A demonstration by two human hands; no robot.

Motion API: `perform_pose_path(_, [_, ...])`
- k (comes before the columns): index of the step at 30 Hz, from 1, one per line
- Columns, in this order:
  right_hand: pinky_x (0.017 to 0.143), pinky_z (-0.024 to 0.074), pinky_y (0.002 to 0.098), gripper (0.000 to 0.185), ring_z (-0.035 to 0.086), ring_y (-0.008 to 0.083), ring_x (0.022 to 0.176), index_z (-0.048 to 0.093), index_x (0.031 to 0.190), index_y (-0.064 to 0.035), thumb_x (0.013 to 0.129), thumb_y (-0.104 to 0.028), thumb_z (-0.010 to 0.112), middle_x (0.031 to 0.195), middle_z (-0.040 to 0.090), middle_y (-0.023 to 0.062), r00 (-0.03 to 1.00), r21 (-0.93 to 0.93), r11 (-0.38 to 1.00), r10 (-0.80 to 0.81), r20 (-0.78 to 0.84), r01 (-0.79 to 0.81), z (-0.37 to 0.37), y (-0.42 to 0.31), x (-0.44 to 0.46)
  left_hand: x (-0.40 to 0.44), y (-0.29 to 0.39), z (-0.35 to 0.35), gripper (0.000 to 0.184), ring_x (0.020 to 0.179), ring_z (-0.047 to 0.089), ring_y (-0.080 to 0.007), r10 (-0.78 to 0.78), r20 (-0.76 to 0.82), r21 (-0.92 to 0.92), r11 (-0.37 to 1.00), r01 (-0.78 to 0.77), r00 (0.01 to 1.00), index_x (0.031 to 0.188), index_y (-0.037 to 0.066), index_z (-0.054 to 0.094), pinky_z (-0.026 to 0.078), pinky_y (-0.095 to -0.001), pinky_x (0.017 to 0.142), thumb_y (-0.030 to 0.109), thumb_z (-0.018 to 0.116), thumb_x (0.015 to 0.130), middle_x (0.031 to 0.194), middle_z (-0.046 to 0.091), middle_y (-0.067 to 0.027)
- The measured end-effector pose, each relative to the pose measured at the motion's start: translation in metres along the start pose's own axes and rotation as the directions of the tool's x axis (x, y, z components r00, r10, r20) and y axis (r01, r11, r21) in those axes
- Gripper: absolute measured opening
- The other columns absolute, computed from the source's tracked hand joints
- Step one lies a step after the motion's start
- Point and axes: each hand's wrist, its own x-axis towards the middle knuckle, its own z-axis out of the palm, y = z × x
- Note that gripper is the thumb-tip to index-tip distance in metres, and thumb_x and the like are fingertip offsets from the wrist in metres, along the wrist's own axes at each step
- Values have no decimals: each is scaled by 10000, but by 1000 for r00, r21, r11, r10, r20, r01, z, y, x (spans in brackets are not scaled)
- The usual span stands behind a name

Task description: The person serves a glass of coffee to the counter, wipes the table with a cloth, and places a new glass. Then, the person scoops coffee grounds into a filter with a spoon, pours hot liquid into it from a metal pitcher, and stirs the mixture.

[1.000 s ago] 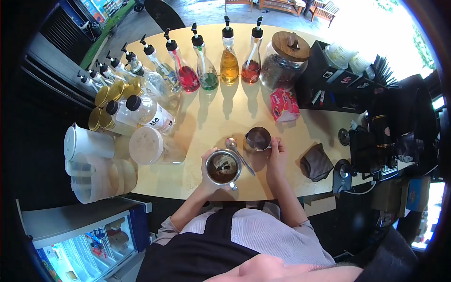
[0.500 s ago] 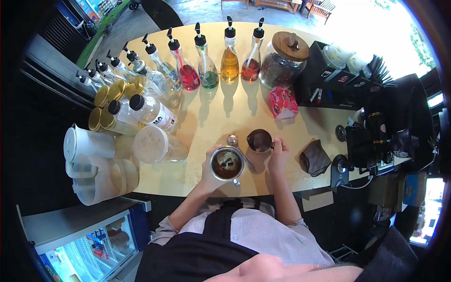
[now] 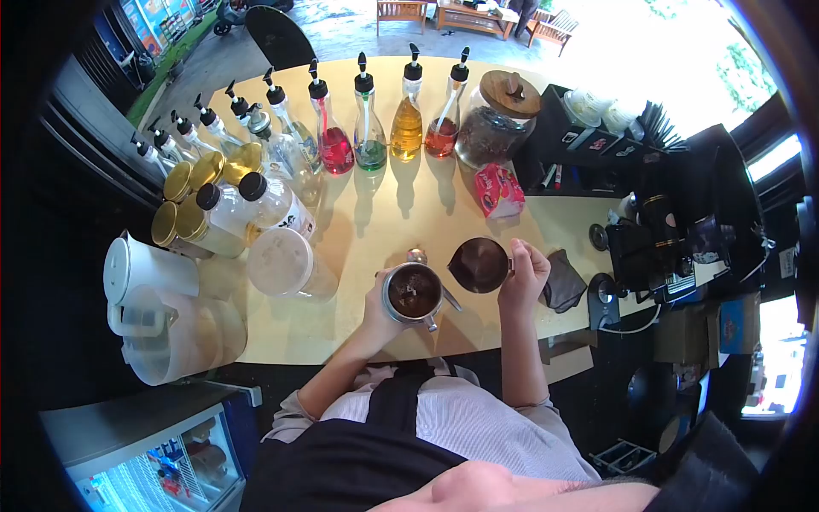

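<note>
My left hand point(image 3: 380, 311) wraps round the left side of a round metal cup point(image 3: 413, 293) with dark brown liquid in it. To its right, my right hand point(image 3: 526, 271) grips the handle of a small metal pitcher point(image 3: 479, 264), its spout pointing left toward the cup. The pitcher looks dark inside; its contents are hard to make out. Cup and pitcher are apart. Partly hidden behind the cup lies a spoon point(image 3: 416, 255), its handle end showing at the cup's right.
Pump bottles point(image 3: 406, 128) line the back of the table point(image 3: 367, 230). A lidded tub point(image 3: 281, 263) and white jug point(image 3: 153, 271) stand left. A wooden-lidded jar point(image 3: 497, 124), pink packet point(image 3: 498, 191) and dark cloth point(image 3: 563, 282) are at the right.
My right hand has raised the pitcher, which appears larger and closer to the camera. The cup in my left hand now covers more of the spoon. The head view has shifted.
</note>
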Motion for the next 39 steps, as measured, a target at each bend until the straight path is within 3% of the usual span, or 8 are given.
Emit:
perform_pose_path(3, [540,294,185,224,375,-9,552,609,659,-30,880,-53,578,599,465,-83,997,54,998,-30,65,26,3,-9,-6,3,3,-7,868,1074,609,-236,-16,53,-10,1000,17,998,1220,30,468,499,-339,907,196,927,502,1132,596,-130])
perform_pose_path(18, [529,203,227,362,275,17,561,401,566,-75,877,-65,585,588,383,-79,999,44,999,-21,-46,23,13,-21,-9,-8,-25,8,1187,1149,560,-234,13,27,-344,939,-3,1000,1377,87,133,456,-368,994,111,931,499,1261,514,-148])
perform_pose_path(21, [525,197,222,331,275,10,557,441,581,-64,877,-68,587,589,388,-89,999,67,996,-52,-17,53,5,-15,-7,-16,-42,15,1073,1110,578,-239,317,-7,191,931,-310,948,1356,62,202,458,-402,972,93,908,548,1246,522,-163])
perform_pose_path(23, [525,195,222,315,275,9,557,462,587,-58,876,-66,588,589,389,-93,999,46,998,-45,-28,46,3,-18,-8,-25,-63,35,992,1084,579,-236,250,-348,-314,877,-364,903,1274,69,247,460,-393,972,92,914,541,1238,513,-167])
perform_pose_path(30, [591,360,171,162,459,2,615,643,726,1,870,-52,592,669,534,-57,1000,99,995,27,-5,-27,-21,-10,-9,-18,-53,21,871,1080,575,-235,198,-243,-453,842,-292,949,1219,52,297,476,-383,951,98,892,583,1195,519,-146])
perform_pose_path(33, [594,363,170,148,460,4,613,652,738,0,866,-47,595,672,537,-58,999,80,996,34,-31,-31,-28,-13,-10,-21,-62,11,828,1080,573,-231,-233,-97,-693,714,102,968,1235,30,314,488,-370,930,102,865,622,1190,525,-144])
perform_pose_path(36, [586,356,170,138,454,3,607,660,749,-3,863,-41,594,669,540,-61,1000,95,995,1,6,-2,-33,-14,-10,-26,-48,5,721,1036,592,-210,199,-167,-307,920,-243,966,1209,11,404,504,-344,890,109,846,649,1156,566,-125])
perform_pose_path(39, [560,321,176,145,425,-2,590,656,734,-9,862,-37,594,652,519,-71,998,66,998,28,-59,-24,-30,-16,-11,-30,-48,12,583,1030,586,-169,-84,-50,-194,978,73,995,1192,29,483,495,-334,873,101,806,711,1156,589,-84])
